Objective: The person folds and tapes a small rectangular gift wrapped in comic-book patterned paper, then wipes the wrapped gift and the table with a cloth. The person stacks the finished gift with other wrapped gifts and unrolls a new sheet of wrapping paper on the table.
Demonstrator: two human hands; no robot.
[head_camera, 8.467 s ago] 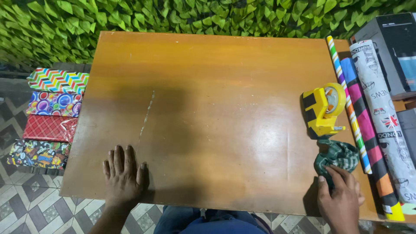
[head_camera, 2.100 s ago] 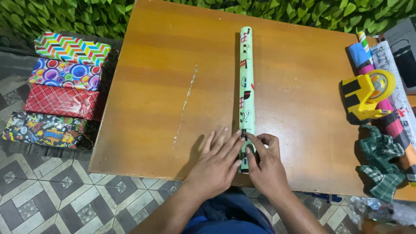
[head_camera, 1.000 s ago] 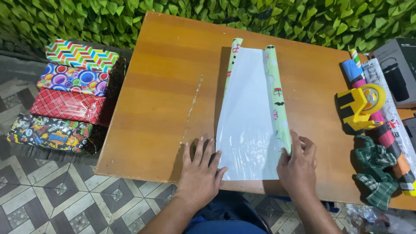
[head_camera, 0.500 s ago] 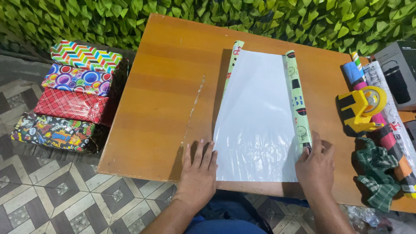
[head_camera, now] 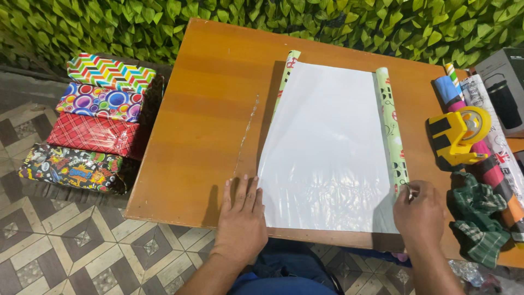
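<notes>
On the floor left of the worktop (head_camera: 207, 109) we note four wrapped packages in a row running away from us: a dark comic-print one (head_camera: 71, 169) nearest, then red plaid (head_camera: 93, 134), coloured bubbles (head_camera: 98, 102), and bright zigzag stripes (head_camera: 109, 71) farthest. At the right edge sit a yellow tape dispenser (head_camera: 456, 136), a crumpled green checked cloth (head_camera: 480, 218), several patterned paper rolls (head_camera: 491, 158) lying lengthwise, and a grey box (head_camera: 505, 82). The sheet of wrapping paper (head_camera: 327, 153) lies white side up in the middle of the worktop, its long axis running from the near edge toward the leafy wall. The pale green roll (head_camera: 392, 131) bounds its right side, parallel to that axis. Our left hand (head_camera: 240, 218) lies flat, fingers spread, pressing the sheet's near left corner. Our right hand (head_camera: 420, 210) has its fingers curled on the roll's near end.
</notes>
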